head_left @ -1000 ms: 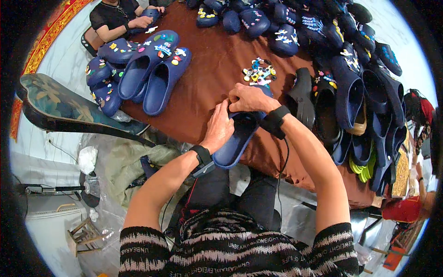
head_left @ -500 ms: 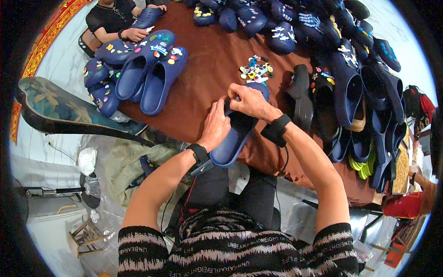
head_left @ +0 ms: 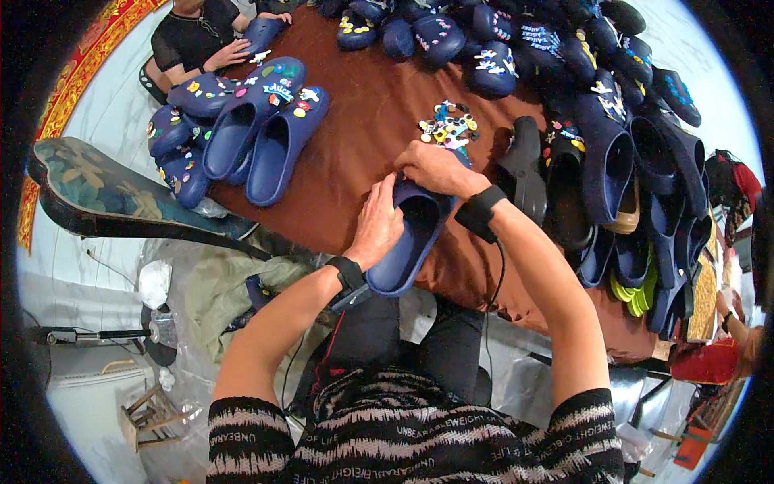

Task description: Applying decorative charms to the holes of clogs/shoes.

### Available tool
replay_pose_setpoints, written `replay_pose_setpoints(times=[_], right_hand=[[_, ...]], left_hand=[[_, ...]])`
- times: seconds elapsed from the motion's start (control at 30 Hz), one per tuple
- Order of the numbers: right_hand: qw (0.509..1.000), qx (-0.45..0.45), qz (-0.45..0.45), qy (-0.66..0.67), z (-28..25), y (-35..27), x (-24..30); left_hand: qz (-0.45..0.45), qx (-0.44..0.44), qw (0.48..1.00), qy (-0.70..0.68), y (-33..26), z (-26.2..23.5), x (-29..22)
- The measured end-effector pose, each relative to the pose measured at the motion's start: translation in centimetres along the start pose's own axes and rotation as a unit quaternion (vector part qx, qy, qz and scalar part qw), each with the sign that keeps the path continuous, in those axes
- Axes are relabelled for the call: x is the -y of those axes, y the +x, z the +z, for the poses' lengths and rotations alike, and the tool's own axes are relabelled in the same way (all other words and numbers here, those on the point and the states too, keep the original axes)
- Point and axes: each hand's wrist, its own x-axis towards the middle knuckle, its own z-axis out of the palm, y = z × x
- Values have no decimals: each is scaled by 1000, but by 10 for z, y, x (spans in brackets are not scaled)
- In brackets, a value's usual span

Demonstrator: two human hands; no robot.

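- Clog (head_left: pixel 407 242), navy, plain: held at the near edge of the table (head_left: pixel 363 137), heel end past the edge over the lap, opening upward.
- Left hand (head_left: pixel 377 226): laid along the clog's left wall, fingers closed on the rim; a black wrist strap is worn.
- Right hand (head_left: pixel 435 168): clenched over the toe end of the clog, thumb and fingers pinched at its top; a black wrist strap is worn here too.
- Charms (head_left: pixel 447 127): a small, many-coloured heap, lying on the brown cloth just beyond the right hand.
- Decorated clogs (head_left: pixel 258 129): navy, studded with charms, grouped at the left of the table.
- Clog pile (head_left: pixel 629 153): dark blue, stacked along the right side and far edge.
- Another person (head_left: pixel 201 40): seated at the far left corner, one hand on a clog.
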Motion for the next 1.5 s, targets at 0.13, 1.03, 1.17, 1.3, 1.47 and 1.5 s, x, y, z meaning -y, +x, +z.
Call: replay_pose_setpoints(times=[0.13, 1.03, 1.17, 1.3, 1.47, 1.5], right_hand=[[994, 87, -12, -72, -1, 5, 5], [958, -212, 160, 105, -9, -8, -25], [957, -234, 166, 35, -26, 7, -58], [969, -157, 177, 63, -40, 13, -85], [965, -137, 212, 71, -34, 3, -80], [967, -138, 205, 55, -29, -3, -82]], left_hand=[[-4, -4, 1000, 6, -1, 1, 2], [37, 3, 999, 14, 2, -1, 2], [18, 9, 1000, 13, 0, 0, -1], [-16, 27, 1000, -2, 0, -1, -11], [-26, 19, 999, 7, -3, -6, -7], [-25, 14, 1000, 7, -2, -6, -6]])
